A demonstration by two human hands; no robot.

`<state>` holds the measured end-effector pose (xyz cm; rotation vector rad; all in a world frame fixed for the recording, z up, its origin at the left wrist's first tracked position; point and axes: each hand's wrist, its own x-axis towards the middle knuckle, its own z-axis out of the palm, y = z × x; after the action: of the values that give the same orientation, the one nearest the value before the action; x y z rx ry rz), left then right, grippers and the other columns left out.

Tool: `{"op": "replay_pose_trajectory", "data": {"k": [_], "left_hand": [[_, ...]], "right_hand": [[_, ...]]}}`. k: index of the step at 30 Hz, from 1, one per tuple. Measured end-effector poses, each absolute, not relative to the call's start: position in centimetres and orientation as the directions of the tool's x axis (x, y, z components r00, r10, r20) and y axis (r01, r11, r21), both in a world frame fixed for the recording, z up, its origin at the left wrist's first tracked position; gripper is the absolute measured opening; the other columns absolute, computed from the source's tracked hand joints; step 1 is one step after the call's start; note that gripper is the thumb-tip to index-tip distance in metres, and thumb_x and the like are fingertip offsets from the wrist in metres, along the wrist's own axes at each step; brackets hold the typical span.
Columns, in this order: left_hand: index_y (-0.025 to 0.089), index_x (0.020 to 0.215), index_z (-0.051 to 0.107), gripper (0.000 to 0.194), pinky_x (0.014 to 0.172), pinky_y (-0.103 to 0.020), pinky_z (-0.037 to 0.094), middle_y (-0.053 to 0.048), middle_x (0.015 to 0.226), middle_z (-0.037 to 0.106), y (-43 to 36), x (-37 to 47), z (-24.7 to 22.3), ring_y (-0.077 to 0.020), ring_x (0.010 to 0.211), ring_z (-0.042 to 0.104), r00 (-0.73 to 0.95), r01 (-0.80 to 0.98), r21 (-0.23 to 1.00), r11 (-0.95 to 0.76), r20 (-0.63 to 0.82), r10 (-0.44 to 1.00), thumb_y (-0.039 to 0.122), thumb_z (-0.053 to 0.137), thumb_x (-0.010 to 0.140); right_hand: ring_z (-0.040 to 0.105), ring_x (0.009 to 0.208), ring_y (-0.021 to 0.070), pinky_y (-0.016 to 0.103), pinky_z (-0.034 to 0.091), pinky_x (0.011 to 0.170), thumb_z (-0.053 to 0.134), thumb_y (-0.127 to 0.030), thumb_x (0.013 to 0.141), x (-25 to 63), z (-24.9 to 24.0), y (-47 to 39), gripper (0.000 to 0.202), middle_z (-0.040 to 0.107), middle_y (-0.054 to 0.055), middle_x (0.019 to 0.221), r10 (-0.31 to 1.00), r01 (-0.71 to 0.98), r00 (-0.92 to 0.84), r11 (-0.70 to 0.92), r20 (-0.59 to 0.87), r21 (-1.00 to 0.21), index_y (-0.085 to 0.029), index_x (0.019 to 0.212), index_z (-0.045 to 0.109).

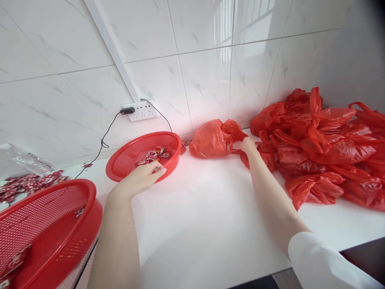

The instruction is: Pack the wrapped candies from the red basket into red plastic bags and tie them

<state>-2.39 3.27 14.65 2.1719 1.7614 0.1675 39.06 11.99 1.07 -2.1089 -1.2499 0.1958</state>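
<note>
My left hand (146,175) is at the near rim of a small red mesh basket (116,166). Its thumb stands a little apart from the fingers, and I see nothing held in it. Small red-and-white wrapped packets (153,155) lie inside that basket, just beyond the fingertips. Over by the wall, my right hand (248,145) is closed round the gathered top of a filled red plastic bag (210,139), which rests on the white table (195,208). The fingertips of this hand are hidden behind its back.
A heap of tied red plastic bags (325,140) covers the right side. A larger red basket (87,200) with a few packets stands at lower left, near loose red packets (30,185) and a clear plastic container (27,160). A cord runs from a power strip (142,111).
</note>
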Motion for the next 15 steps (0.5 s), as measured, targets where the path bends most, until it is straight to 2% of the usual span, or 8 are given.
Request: {"op": "replay_pose_trajectory", "data": {"k": [2,5,7,8,12,15], "left_hand": [[0.031,0.094,0.065,0.036,0.069,-0.031,0.048,0.0,0.109,0.069,3.2,-2.4,14.6,-0.0261,0.094,0.064,0.229,0.924,0.338,-0.176,-0.124,0.965,0.059,0.045,0.08],[0.03,0.092,0.065,0.036,0.065,-0.031,0.047,-0.002,0.104,0.07,3.1,-2.5,14.5,-0.0263,0.087,0.065,0.243,0.917,0.35,-0.19,-0.117,0.963,0.058,0.045,0.079],[0.03,0.093,0.065,0.038,0.063,-0.031,0.047,-0.003,0.103,0.07,3.1,-2.6,14.4,-0.0269,0.085,0.065,0.257,0.912,0.356,-0.205,-0.106,0.96,0.058,0.045,0.079],[0.029,0.093,0.065,0.038,0.063,-0.031,0.047,-0.004,0.102,0.07,3.1,-2.7,14.4,-0.027,0.085,0.065,0.264,0.91,0.357,-0.212,-0.104,0.959,0.058,0.045,0.079],[0.029,0.094,0.065,0.039,0.063,-0.031,0.047,-0.003,0.102,0.07,3.3,-2.7,14.2,-0.0264,0.083,0.066,0.267,0.911,0.353,-0.215,-0.104,0.958,0.058,0.044,0.079],[0.029,0.093,0.066,0.037,0.062,-0.031,0.046,-0.003,0.102,0.07,3.3,-2.6,14.2,-0.0263,0.084,0.066,0.247,0.917,0.346,-0.197,-0.105,0.963,0.057,0.045,0.08]], "right_hand": [[0.058,0.107,0.0343,0.047,0.044,0.09,0.055,-0.02,0.078,39.2,1.7,12.2,0.028,0.062,0.021,0.112,0.802,0.706,0.561,-0.337,0.203,-0.622,-0.012,0.101,0.07],[0.039,0.131,0.0303,0.045,0.034,0.104,0.046,-0.016,0.083,39.0,2.2,12.3,0.035,0.042,0.017,0.141,0.777,0.697,0.582,-0.325,0.239,-0.639,-0.017,0.109,0.069],[0.027,0.139,0.0312,0.049,0.029,0.108,0.047,-0.019,0.085,38.6,1.9,12.3,0.033,0.034,0.014,0.148,0.78,0.692,0.579,-0.316,0.237,-0.649,-0.02,0.109,0.069],[0.026,0.138,0.0328,0.051,0.029,0.107,0.05,-0.022,0.085,38.3,1.7,12.2,0.031,0.035,0.015,0.148,0.787,0.688,0.575,-0.316,0.225,-0.653,-0.02,0.109,0.069],[0.049,0.119,0.0356,0.049,0.041,0.095,0.06,-0.026,0.079,37.5,1.4,12.1,0.033,0.056,0.02,0.125,0.804,0.675,0.563,-0.313,0.193,-0.668,-0.015,0.109,0.067],[0.057,0.107,0.0337,0.046,0.045,0.089,0.053,-0.024,0.084,37.4,2.9,11.6,0.034,0.058,0.023,0.119,0.781,0.673,0.581,-0.303,0.229,-0.675,-0.009,0.112,0.064]]}}
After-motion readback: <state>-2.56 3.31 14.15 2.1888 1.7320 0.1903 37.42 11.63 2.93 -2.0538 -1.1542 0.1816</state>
